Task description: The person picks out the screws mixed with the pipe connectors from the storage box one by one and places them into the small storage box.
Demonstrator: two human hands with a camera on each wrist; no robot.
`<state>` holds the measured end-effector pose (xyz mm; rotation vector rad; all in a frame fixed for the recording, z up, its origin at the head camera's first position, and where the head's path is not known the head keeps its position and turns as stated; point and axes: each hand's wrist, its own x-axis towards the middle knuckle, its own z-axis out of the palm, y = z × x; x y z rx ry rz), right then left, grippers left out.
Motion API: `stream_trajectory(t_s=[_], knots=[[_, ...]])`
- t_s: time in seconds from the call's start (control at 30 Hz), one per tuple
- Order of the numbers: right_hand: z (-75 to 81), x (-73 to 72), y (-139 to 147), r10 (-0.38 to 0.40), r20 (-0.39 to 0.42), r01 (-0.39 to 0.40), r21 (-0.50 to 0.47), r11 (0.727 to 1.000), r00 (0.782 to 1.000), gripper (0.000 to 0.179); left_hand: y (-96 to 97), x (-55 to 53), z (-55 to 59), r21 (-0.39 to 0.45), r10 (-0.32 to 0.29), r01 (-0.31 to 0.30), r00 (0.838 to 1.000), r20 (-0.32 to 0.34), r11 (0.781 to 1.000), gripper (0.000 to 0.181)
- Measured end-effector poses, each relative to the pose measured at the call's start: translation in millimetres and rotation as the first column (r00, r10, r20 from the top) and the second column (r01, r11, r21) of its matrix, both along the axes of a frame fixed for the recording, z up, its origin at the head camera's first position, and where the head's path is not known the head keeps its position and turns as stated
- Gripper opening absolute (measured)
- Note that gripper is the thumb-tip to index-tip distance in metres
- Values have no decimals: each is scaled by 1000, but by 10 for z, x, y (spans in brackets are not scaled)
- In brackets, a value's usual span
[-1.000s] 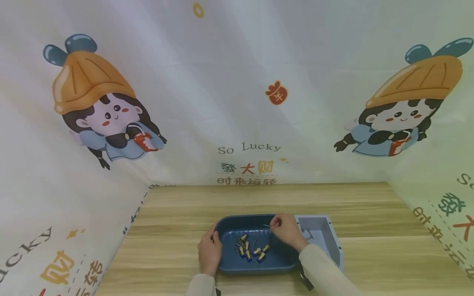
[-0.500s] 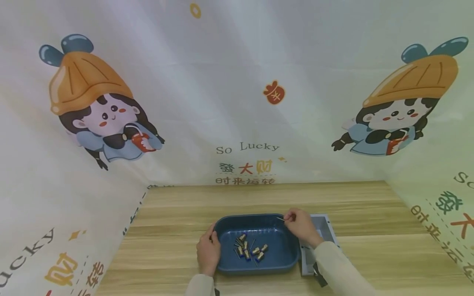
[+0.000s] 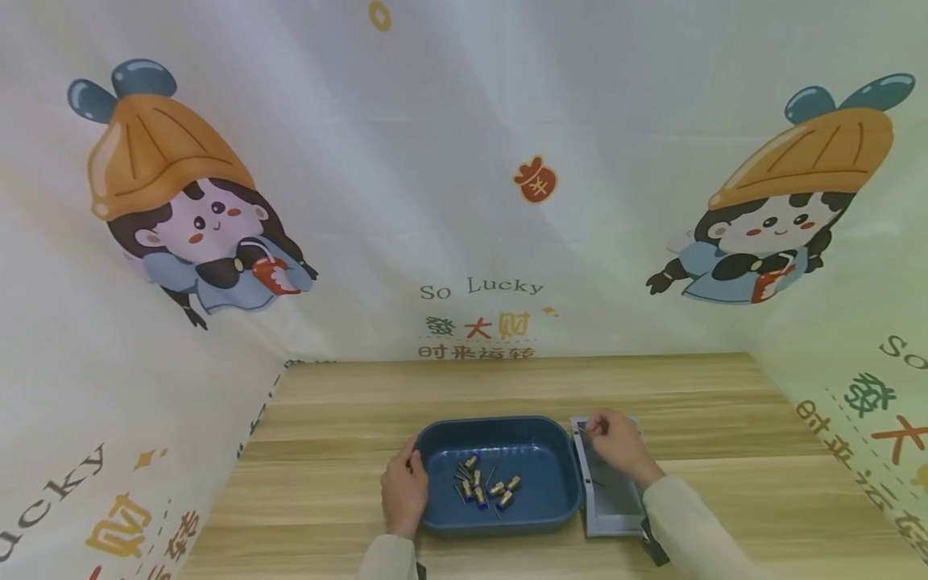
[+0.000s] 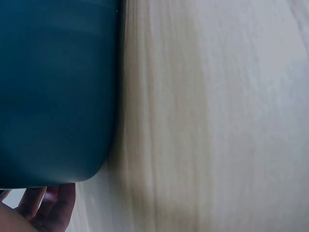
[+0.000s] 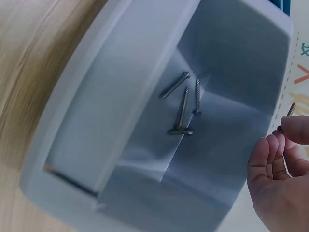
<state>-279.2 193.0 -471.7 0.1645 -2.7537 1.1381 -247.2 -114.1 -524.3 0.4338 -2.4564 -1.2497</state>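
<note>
My left hand grips the left side of a dark blue plastic basin, its thumb by the rim. In the left wrist view, curled fingers touch the basin's outer wall. Several brass fittings with blue ends and loose screws lie inside the basin. My right hand is over a grey bin standing right of the basin. Between thumb and forefinger it pinches a screw, above the bin's far end. Several screws lie on the bin's floor.
Basin and bin stand side by side on a wood-grain table. A printed curtain encloses the back and both sides. A dark strap hangs at the right wrist.
My right hand has moved right with the screw, from over the basin to over the grey bin. The left hand keeps its hold on the basin.
</note>
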Motion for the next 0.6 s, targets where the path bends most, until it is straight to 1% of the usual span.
stream_trajectory(t_s=[0.1, 0.3, 0.43, 0.6], knots=[[-8, 1, 47, -2, 6, 2, 2, 1000, 1000, 10, -4, -6, -5, -1, 1, -1, 1000, 0, 1000, 34], [-3, 7, 87, -3, -13, 3, 20, 1000, 1000, 9, -2, -6, -11, -7, 7, -7, 1000, -15, 1000, 33], [-17, 11, 102, -4, -22, 5, 39, 999, 1000, 8, 2, -7, -5, -5, 3, -3, 1000, -13, 1000, 34], [-37, 28, 114, -15, -6, 15, 61, 998, 1000, 7, 4, 2, 7, -2, 1, -1, 1000, -9, 1000, 34]])
